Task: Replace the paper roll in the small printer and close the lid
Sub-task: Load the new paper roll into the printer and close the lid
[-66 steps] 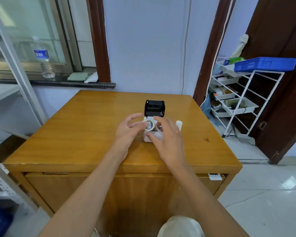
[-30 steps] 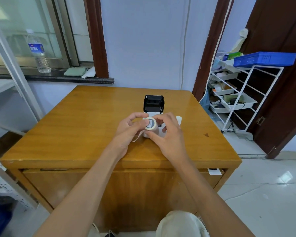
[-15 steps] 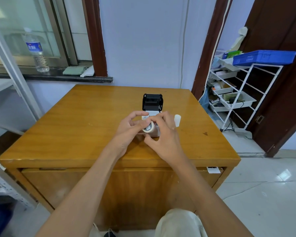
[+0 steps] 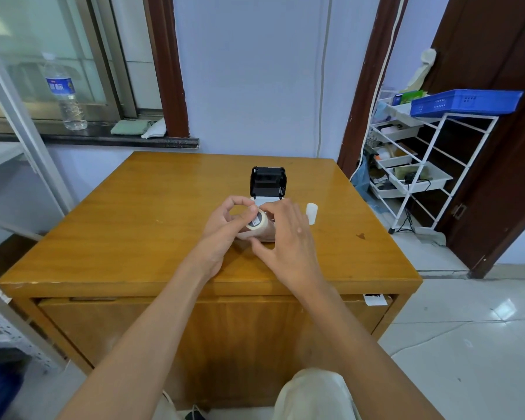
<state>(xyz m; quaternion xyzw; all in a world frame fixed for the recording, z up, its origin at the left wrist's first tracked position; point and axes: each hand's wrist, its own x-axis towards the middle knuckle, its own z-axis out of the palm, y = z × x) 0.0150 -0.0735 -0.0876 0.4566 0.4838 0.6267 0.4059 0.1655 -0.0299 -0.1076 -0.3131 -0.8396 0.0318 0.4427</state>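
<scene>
A small white printer (image 4: 263,204) stands mid-table with its black lid (image 4: 268,181) swung up and open behind my hands. A cream paper roll (image 4: 256,221) with a label in its core sits between my hands, just in front of the printer. My left hand (image 4: 225,225) pinches the roll from the left, thumb on its end face. My right hand (image 4: 288,234) covers its right side, fingers curled over it and hiding most of the printer body. A second white roll (image 4: 311,213) stands upright on the table to the right.
The wooden table (image 4: 134,237) has its front edge close to me. A white wire rack (image 4: 419,174) with a blue tray (image 4: 464,101) stands at the right by a dark door. A water bottle (image 4: 63,92) stands on the window sill.
The roll has tilted and dropped slightly between my fingers, and both hands have closed in tighter around it. The printer and the spare roll have stayed put.
</scene>
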